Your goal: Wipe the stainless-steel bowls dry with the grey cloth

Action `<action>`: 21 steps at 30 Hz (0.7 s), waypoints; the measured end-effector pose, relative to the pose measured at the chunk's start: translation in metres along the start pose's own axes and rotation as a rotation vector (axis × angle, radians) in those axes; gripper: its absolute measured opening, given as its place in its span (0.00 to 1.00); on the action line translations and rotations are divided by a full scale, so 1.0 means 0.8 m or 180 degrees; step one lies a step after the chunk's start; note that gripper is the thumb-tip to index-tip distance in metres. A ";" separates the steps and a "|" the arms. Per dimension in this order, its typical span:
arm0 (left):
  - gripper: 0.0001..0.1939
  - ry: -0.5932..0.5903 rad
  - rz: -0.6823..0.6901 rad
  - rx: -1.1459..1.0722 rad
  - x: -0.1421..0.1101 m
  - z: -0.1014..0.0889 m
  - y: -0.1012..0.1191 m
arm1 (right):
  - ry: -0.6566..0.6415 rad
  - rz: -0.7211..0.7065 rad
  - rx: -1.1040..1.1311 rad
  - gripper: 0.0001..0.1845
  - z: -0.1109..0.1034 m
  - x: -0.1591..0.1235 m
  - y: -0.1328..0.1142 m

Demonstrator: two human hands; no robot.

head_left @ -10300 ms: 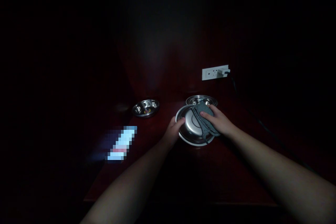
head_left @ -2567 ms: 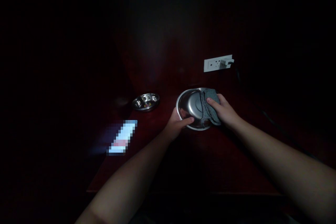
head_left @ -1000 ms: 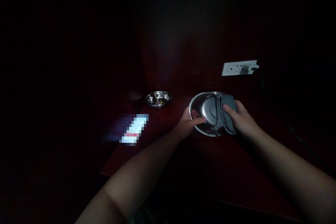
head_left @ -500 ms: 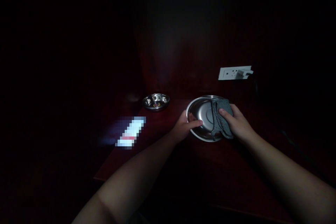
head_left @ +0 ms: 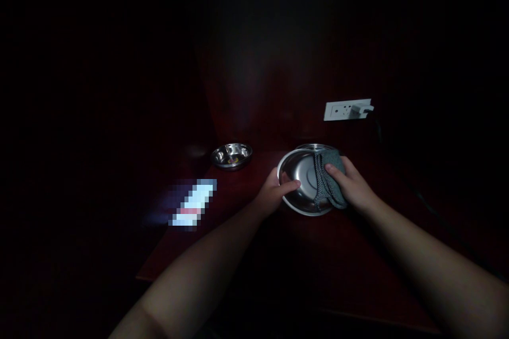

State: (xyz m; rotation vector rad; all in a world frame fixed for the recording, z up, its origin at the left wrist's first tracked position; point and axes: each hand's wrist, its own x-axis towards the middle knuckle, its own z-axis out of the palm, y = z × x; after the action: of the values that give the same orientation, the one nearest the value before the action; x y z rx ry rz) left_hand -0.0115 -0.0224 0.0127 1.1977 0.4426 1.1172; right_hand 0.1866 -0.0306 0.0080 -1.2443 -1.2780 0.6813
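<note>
A shiny steel bowl [head_left: 300, 183] is tilted up toward me over a dark red table [head_left: 246, 243]. My left hand [head_left: 274, 192] grips its left rim, thumb lying across the inside. My right hand [head_left: 352, 186] presses a grey patterned cloth [head_left: 328, 183] against the bowl's right inner side, fingers closed on the cloth. Just behind the held bowl, the rim of another steel bowl [head_left: 314, 146] shows on the table.
A smaller steel bowl [head_left: 231, 154] sits at the back left of the table. A bright blurred rectangle [head_left: 193, 204] lies at the left edge. A white wall socket [head_left: 347, 109] with a plug and dark cable is at the back right. The surroundings are very dark.
The cloth has been rubbed around the tilted bowl, from its middle to its right side. My left thumb has shifted onto the bowl's inside. The view has drifted sideways.
</note>
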 end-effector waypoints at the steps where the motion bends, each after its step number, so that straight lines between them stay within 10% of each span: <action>1: 0.27 -0.0017 0.0009 0.0013 0.000 0.000 0.000 | -0.0016 -0.0012 -0.0024 0.25 0.000 0.000 0.000; 21: 0.26 -0.0136 0.0161 0.0373 0.000 0.002 0.001 | -0.0164 0.0250 -0.0032 0.26 0.003 0.000 -0.001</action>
State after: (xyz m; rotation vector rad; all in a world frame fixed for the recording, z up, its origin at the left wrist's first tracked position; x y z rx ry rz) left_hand -0.0105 -0.0232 0.0138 1.3395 0.4522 1.1193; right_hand 0.1844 -0.0299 0.0086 -1.2980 -1.2814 0.7686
